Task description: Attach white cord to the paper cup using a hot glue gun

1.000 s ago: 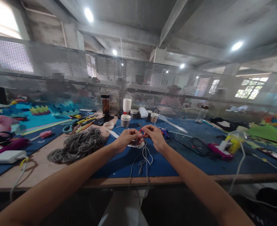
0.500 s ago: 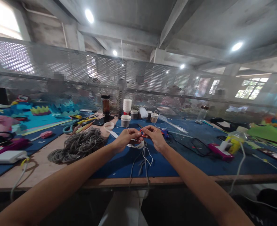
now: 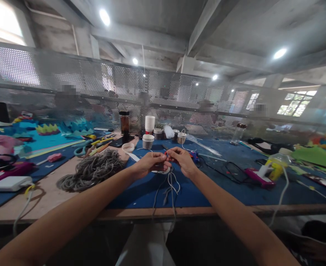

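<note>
My left hand (image 3: pixel 149 164) and my right hand (image 3: pixel 182 159) meet over the middle of the blue mat, fingertips almost touching. Both are closed in a pinch. A small red piece (image 3: pixel 165 153) shows at the right fingertips, too small to name. What the left fingers hold is hidden. Thin grey cords (image 3: pixel 172 188) trail from below the hands to the table's front edge. Partly covered by the left fingers is a white disc with dark print (image 3: pixel 159 171). A heap of grey cord (image 3: pixel 95 171) lies left of my left hand, near a white ribbon roll (image 3: pixel 128 147).
Paper cups (image 3: pixel 148 141) and a dark bottle (image 3: pixel 124 123) stand behind the hands. A blue glue gun (image 3: pixel 194 157) lies beyond my right hand. Pliers and scissors (image 3: pixel 81 149) lie at left; a yellow bottle (image 3: pixel 276 166) stands at right. A perforated metal screen (image 3: pixel 165 85) closes the back.
Both hands stay in nearly the same place. The left fingers have loosened and spread slightly below the pinch, and less of the red piece shows. The cords hang much as before.
</note>
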Action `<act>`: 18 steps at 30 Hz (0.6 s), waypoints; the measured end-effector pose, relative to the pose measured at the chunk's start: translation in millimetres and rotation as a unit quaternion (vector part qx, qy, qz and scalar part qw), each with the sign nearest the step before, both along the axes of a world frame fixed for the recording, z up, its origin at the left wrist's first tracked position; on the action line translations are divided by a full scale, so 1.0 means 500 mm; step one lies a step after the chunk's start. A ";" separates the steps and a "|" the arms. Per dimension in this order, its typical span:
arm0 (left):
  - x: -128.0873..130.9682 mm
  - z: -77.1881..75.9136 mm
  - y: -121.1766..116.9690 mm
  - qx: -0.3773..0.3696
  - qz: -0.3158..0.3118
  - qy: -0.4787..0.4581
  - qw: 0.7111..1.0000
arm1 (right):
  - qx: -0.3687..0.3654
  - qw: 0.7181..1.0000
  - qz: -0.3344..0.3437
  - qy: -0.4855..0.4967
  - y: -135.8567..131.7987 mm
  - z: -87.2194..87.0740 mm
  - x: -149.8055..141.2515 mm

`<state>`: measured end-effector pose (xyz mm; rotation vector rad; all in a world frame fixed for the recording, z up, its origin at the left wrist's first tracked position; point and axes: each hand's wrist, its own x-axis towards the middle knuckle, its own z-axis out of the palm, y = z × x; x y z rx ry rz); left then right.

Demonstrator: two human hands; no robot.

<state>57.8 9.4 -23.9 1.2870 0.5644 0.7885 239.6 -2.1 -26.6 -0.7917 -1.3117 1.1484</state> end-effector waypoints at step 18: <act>-0.011 0.003 0.014 -0.018 0.003 0.021 1.000 | 0.000 0.998 -0.041 0.042 0.018 -0.005 0.009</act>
